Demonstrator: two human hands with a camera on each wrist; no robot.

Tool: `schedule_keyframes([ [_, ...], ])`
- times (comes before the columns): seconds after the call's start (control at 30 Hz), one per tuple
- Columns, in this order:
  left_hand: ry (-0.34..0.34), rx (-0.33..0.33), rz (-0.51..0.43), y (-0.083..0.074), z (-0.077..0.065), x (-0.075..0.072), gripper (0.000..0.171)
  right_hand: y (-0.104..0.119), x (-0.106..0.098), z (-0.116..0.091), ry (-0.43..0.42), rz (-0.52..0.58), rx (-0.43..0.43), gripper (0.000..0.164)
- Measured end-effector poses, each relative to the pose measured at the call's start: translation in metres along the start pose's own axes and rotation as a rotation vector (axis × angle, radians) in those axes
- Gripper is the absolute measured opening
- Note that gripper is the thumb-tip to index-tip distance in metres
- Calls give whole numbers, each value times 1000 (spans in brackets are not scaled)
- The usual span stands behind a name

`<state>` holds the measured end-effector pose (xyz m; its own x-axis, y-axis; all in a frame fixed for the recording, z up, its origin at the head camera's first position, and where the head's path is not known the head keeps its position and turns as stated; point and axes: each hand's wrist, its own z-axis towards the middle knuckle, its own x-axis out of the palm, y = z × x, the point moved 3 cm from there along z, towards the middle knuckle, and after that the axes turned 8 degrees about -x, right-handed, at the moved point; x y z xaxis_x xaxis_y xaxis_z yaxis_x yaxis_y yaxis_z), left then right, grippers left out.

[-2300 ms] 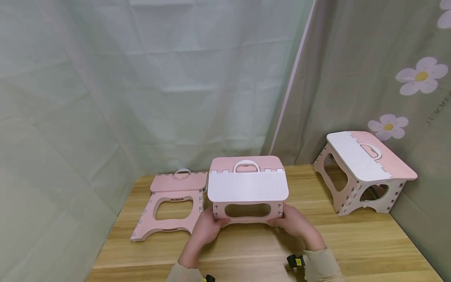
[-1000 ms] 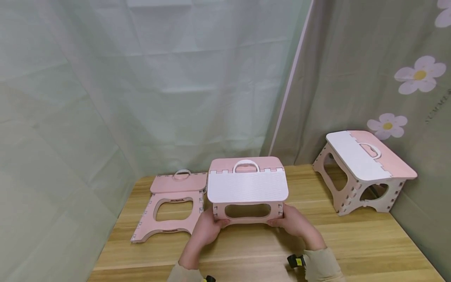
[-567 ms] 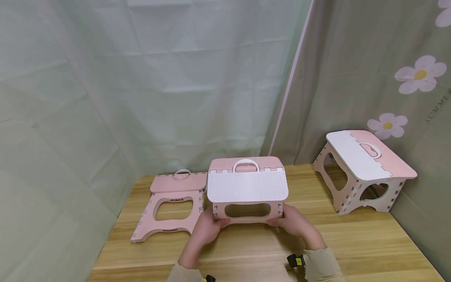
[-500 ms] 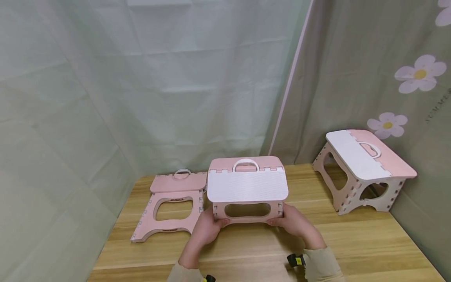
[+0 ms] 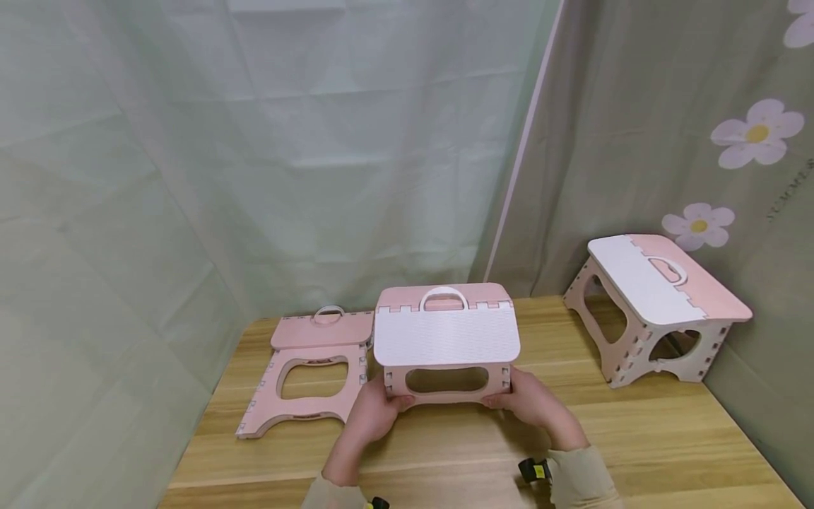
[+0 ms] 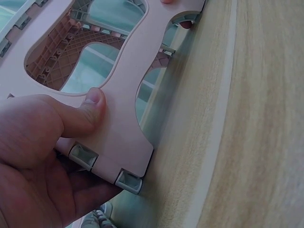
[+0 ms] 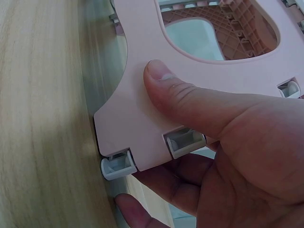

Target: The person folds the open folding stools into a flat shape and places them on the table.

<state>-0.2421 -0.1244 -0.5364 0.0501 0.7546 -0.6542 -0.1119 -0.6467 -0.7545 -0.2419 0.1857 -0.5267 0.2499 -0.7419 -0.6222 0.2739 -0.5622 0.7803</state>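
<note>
In the middle of the head view a pink and white folding step stool (image 5: 447, 338) stands unfolded, its white half toward me and a small white handle on top. My left hand (image 5: 374, 411) grips its near left leg; in the left wrist view the thumb (image 6: 94, 103) lies on the pink front panel and the fingers go behind the hinged edge. My right hand (image 5: 531, 401) holds the near right leg the same way, thumb (image 7: 161, 80) on the panel and fingers curled behind the corner. The feet are close over the wooden table (image 5: 458, 452).
Left of the held stool, a pink folding stool (image 5: 318, 385) lies folded flat. At the far right another pink and white stool (image 5: 658, 304) stands unfolded against the curtain. Pale green curtain (image 5: 356, 155) hangs along the table's back and sides.
</note>
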Motion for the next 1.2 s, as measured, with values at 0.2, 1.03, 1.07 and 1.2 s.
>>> schedule_keyframes([
  [0.2, 3, -10, -7, 1, 0, 0, 47, 1, 0, -1, -3, -3, 17, 50],
  [1.03, 9, -4, -1, 2, 0, 1, 47, 2, 1, 0, -5, -25, 21, 43],
  [1.07, 9, -2, -2, 2, 0, 1, 48, 2, 1, 0, -3, -25, 21, 42],
  [1.2, 11, -10, -12, 2, -1, 1, 50, 2, 0, 0, -1, -18, 23, 42],
])
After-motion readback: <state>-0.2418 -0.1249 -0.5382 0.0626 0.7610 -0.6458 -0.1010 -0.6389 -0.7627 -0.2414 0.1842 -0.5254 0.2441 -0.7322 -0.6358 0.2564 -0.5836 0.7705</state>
